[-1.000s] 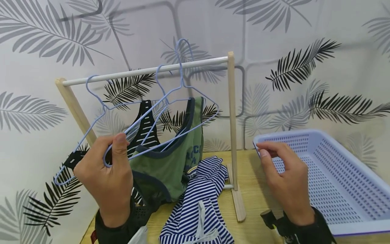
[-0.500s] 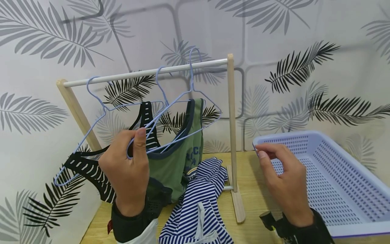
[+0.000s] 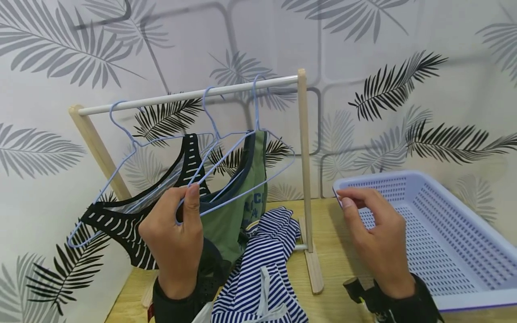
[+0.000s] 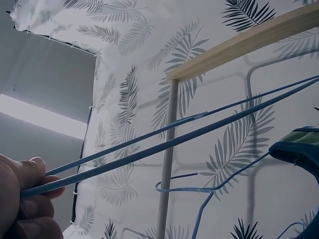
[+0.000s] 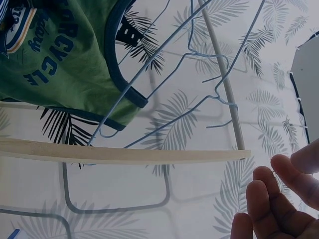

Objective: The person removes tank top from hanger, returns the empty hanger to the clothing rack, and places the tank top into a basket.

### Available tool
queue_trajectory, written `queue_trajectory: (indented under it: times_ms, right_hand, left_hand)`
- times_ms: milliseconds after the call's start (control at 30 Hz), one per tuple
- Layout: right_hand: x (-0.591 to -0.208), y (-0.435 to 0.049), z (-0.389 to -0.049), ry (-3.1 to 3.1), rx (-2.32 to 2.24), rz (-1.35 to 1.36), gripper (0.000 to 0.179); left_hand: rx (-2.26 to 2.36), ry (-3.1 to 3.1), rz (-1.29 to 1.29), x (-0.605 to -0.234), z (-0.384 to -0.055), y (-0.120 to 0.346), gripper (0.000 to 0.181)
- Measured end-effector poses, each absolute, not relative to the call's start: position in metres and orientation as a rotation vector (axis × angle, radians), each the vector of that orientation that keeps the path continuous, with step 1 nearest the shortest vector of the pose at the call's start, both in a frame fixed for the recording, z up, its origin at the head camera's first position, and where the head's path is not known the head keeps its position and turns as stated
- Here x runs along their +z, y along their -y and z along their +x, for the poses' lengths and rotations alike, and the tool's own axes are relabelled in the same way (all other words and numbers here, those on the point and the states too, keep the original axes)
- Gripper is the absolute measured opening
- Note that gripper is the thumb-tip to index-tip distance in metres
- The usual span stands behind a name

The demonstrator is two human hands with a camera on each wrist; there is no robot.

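Hanging by its hook from the right part of the rail (image 3: 161,99), the bare hanger (image 3: 257,116) is slanted, its long lower bar angled from near left to far right. Its near-left end is pinched in the fingers of the left hand (image 3: 173,237), the nearer one. Just behind, the green vest (image 3: 232,224) is hung. Nothing is held by the right hand (image 3: 375,237), its fingers loosely bent, narrowly parted, near the basket (image 3: 476,299).
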State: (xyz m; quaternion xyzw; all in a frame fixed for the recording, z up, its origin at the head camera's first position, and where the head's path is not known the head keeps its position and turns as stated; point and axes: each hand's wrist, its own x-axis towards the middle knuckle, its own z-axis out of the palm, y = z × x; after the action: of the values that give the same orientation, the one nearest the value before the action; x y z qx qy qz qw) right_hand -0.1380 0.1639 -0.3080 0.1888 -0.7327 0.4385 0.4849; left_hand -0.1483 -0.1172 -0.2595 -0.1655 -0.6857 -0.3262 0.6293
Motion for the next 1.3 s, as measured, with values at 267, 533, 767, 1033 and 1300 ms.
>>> queue_trajectory:
  times_ms: [267,533,767,1033,1300]
  right_hand:
    - [-0.308,-0.163,-0.137,1.795,1.068,0.440,0.022]
    - [-0.310,-0.165,-0.137,1.806,1.071,0.440,0.021]
    - [-0.310,-0.166,-0.136,1.832,1.070,0.436,0.020]
    - [-0.310,-0.166,-0.138,1.839,1.060,0.443,0.019]
    - [-0.312,-0.166,-0.139,1.831,1.057,0.438,0.020]
  left_hand:
    - [-0.734,1.589,-0.384,-0.268,-0.142,0.117,0.039]
    - [-0.727,1.641,-0.404,-0.276,-0.135,0.120,0.024]
    - [-0.737,1.664,-0.459,-0.282,-0.132,0.120,0.019]
    - [-0.758,1.720,-0.563,-0.289,-0.135,0.118,0.014]
    - [-0.707,1.809,-0.598,-0.298,-0.140,0.115,0.013]
